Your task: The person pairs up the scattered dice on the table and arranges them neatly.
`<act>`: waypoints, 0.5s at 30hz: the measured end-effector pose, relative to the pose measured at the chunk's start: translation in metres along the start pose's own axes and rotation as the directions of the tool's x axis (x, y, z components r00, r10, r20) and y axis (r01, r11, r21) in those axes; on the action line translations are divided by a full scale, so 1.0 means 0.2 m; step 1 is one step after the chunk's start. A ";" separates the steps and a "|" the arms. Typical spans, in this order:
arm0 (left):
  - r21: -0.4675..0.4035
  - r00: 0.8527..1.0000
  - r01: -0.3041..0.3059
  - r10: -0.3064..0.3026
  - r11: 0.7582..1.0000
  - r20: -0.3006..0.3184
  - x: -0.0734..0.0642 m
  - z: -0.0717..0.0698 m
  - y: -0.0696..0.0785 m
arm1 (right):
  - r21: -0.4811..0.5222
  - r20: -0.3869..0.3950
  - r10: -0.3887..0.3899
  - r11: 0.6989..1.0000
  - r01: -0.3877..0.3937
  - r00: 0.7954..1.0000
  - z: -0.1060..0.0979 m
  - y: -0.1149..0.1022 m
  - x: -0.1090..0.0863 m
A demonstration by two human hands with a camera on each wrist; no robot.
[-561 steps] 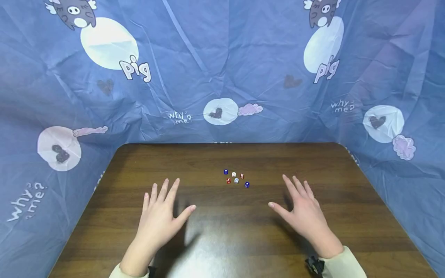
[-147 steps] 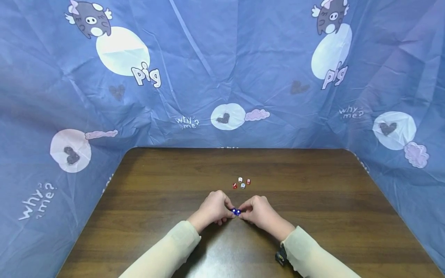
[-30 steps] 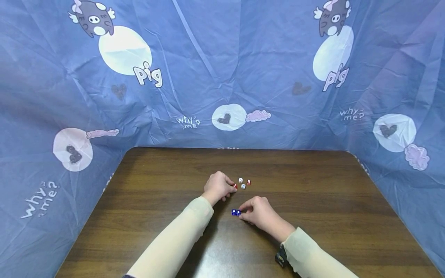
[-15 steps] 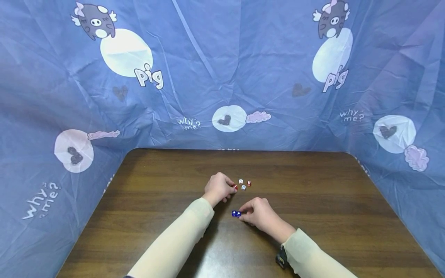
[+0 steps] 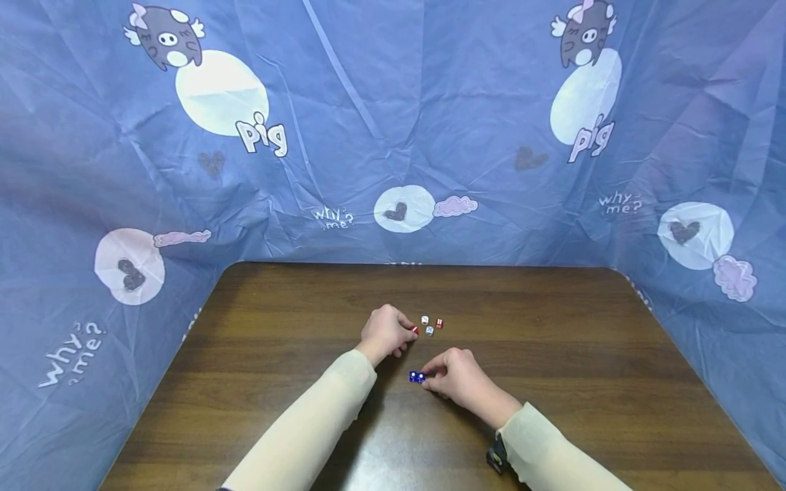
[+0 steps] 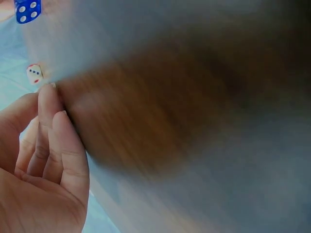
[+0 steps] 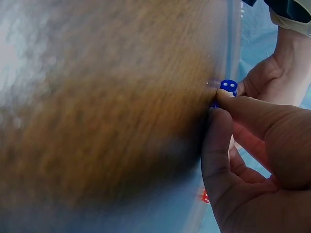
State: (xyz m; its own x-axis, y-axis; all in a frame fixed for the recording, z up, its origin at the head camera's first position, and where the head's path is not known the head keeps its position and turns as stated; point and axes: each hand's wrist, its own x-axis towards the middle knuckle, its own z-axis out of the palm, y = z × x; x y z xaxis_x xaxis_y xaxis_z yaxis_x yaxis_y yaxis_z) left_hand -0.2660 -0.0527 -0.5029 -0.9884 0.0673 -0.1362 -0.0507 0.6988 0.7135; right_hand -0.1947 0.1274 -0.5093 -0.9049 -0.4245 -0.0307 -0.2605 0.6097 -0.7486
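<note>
Backing the scene at twelve o'clock, a blue cloth is hung beyond a brown table. By the left hand, a red die is pinched; two white dice are noted nearby, between one and three o'clock. At six, a blue die, touching another blue die, is pinched by the right hand. Step judged: red die being taken up. Next, a lift kept clear of the white dice seems called for.

Red die L of white dice: part hid by L hand, pips too sm. Table: near edge cut off, blurry in wrist cams.
</note>
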 end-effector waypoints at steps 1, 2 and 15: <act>-0.005 1.000 -0.005 0.005 1.000 0.003 0.00 0.00 0.00 | -0.001 0.000 0.000 1.000 0.000 1.000 0.00 0.00 0.00; -0.012 1.000 -0.008 0.008 1.000 0.008 -0.01 0.00 0.00 | -0.001 -0.001 0.000 1.000 0.000 1.000 0.00 0.00 0.00; -0.056 0.997 -0.032 0.036 0.998 0.070 -0.07 -0.03 -0.01 | 0.012 -0.016 -0.020 1.000 0.020 1.000 0.01 0.00 0.00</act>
State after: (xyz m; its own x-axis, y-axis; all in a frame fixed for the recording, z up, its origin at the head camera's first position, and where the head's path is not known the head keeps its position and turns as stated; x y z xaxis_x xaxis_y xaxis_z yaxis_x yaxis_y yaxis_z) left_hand -0.2531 -0.0596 -0.4975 -0.9771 0.1423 -0.1581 -0.0268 0.6553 0.7549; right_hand -0.1935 0.1270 -0.5103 -0.9048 -0.4258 -0.0056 -0.2744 0.5930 -0.7570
